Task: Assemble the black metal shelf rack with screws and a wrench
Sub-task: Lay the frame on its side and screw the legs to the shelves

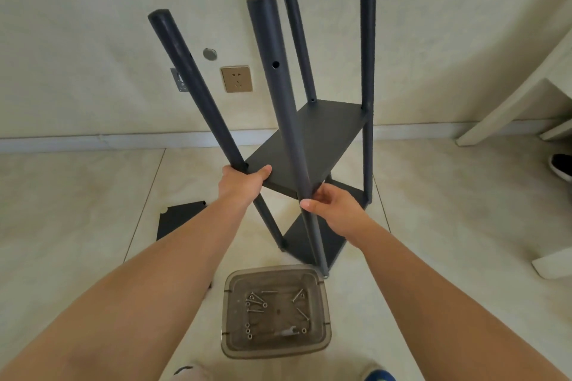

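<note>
**Rack half-built, both hands on the upper shelf**

Rack (309, 139) stands on the tiled floor (448, 210) in front of me, near the wall (93, 9). Matte black metal throughout. Four round posts rise well above the shelves; capped tops, small screw holes along their sides. Two flat rectangular shelves fitted so far: upper shelf (312, 136) about midway up the posts, lower shelf (312, 241) near the floor.

A loose black panel (176, 219) lies flat on the floor to the left, partly behind my forearm.

Clear plastic tray (323, 297) sits on the floor just in front of the rack's near post. Inside: scattered silver screws (255, 300), a few small washers or nuts, and a small wrench (286, 332).

My left hand (241, 182) grips the near left corner of the upper shelf where it meets the left post, thumb on top. My right hand (331, 207) is closed around the near post (288, 108) just below that shelf's edge.
</note>
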